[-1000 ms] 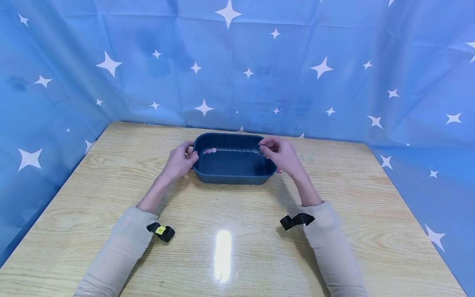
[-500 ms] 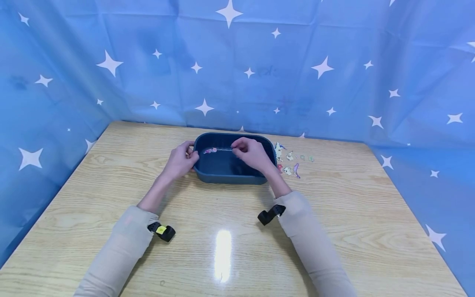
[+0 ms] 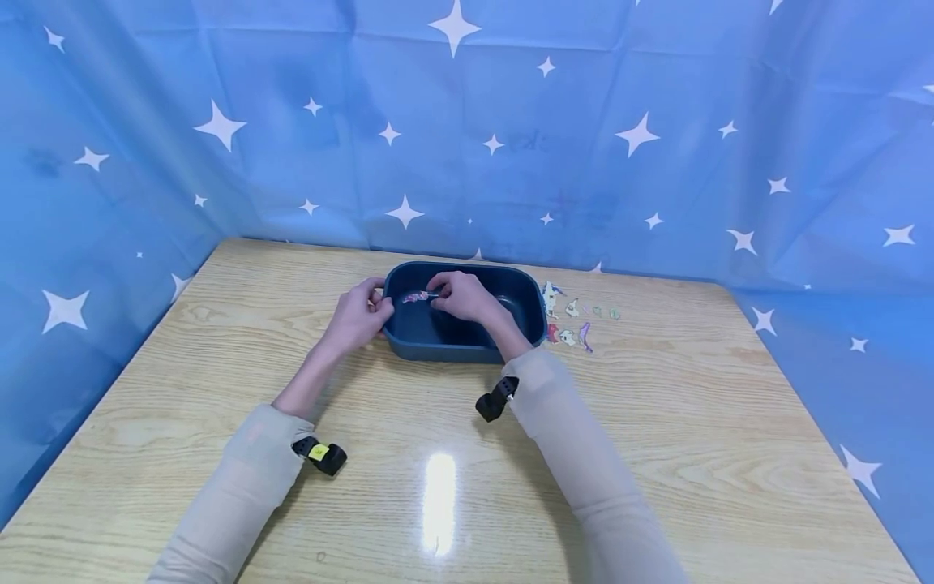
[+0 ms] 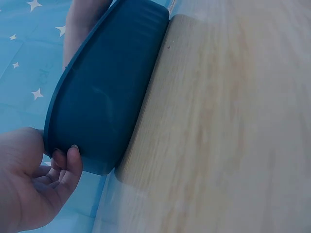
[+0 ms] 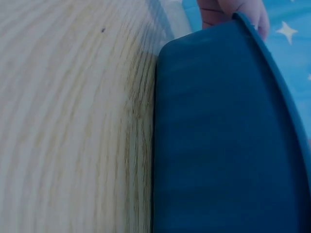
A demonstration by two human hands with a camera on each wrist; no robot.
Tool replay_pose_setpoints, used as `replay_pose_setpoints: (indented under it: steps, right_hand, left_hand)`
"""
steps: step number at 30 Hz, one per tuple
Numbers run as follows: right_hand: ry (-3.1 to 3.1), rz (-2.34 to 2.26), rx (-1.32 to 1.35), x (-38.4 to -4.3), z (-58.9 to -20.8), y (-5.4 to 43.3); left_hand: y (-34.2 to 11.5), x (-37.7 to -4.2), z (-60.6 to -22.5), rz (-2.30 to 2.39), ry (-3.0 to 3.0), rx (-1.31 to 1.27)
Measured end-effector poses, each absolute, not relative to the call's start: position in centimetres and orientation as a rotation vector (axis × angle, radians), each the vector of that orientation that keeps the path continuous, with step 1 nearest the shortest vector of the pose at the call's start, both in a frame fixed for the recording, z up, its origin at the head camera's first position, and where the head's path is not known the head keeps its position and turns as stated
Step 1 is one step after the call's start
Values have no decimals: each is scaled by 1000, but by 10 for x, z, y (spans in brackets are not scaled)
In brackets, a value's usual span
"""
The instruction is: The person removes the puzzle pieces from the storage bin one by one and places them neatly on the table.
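Observation:
A dark blue oblong plastic tub [image 3: 467,354] with rounded ends stands on the wooden table. At its left end my left hand [image 3: 355,315] grips the rim, thumb on the near side; the left wrist view also shows the fingers [image 4: 73,167] curled against the tub wall. My right hand [image 3: 463,298] reaches over the near rim into the tub, fingertips drawn together close to a small pink patterned piece [image 3: 416,297] at the tub's left inside. Whether those fingertips pinch anything is too small to tell. The right wrist view shows mostly the tub's outer wall [image 5: 218,131].
Several small flat cut-out shapes lie right of the tub, among them a blue-and-white one [image 3: 550,298], a red one [image 3: 552,333], a purple one [image 3: 585,337] and a green one [image 3: 614,314]. A blue star-patterned cloth [image 3: 467,178] hangs behind the table [image 3: 379,454].
My right hand has moved left from the tub's right end to the pink piece, uncovering the cut-out shapes on the right. My left hand has stayed on the rim.

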State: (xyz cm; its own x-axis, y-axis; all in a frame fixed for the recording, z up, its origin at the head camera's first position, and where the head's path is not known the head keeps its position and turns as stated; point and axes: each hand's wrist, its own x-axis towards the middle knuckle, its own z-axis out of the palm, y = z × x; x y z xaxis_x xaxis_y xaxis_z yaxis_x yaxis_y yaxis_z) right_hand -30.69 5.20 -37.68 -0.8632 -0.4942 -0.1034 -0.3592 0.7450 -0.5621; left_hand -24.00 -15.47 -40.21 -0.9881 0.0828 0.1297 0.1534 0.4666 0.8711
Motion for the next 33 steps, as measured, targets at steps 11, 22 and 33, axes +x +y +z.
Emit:
replay_pose_setpoints:
  steps: [11,22,33]
  right_hand:
    - [2764,-548,-700,-315,-384,35]
    - [2727,-698,-607,-310,-386,38]
    - [2649,-952,-595,-301,-382,47]
  left_hand:
    - [-154,-239,-400,-1573,-2651,-205]
    - [-155,-239,-400,-1583,-2652,-218]
    - [-154,-238,-400,-1576,-2654,-213]
